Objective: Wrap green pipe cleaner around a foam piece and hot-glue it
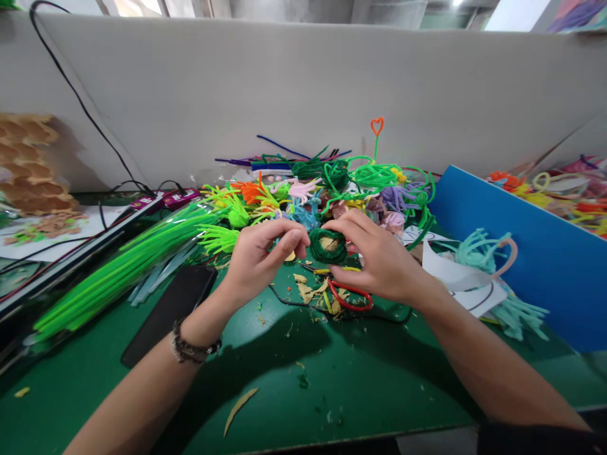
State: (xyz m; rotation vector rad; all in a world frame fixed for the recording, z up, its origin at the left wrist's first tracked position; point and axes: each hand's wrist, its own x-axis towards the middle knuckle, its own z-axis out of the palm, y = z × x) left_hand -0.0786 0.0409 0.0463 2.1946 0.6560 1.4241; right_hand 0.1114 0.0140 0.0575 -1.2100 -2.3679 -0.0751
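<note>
My right hand (pixel 374 253) grips a round dark green coil (pixel 326 254) that looks wound from fuzzy pipe cleaner, with a tan patch in its middle. Just left of the coil, my left hand (pixel 268 253) is closed, thumb and forefinger pressed together. Whether anything small sits in that pinch I cannot make out. Beneath the hands lie red-handled scissors (pixel 353 298), partly behind the right hand, among tan scraps (pixel 308 292).
Colourful pipe cleaner pieces (pixel 303 189) pile up along the white partition (pixel 284 95). Bagged bright green pipe cleaners (pixel 128 265) and a black phone (pixel 171 309) lie left. A blue board (pixel 521 253) leans at right, near pale teal pieces (pixel 478 249). Everything rests on a green table (pixel 284 398).
</note>
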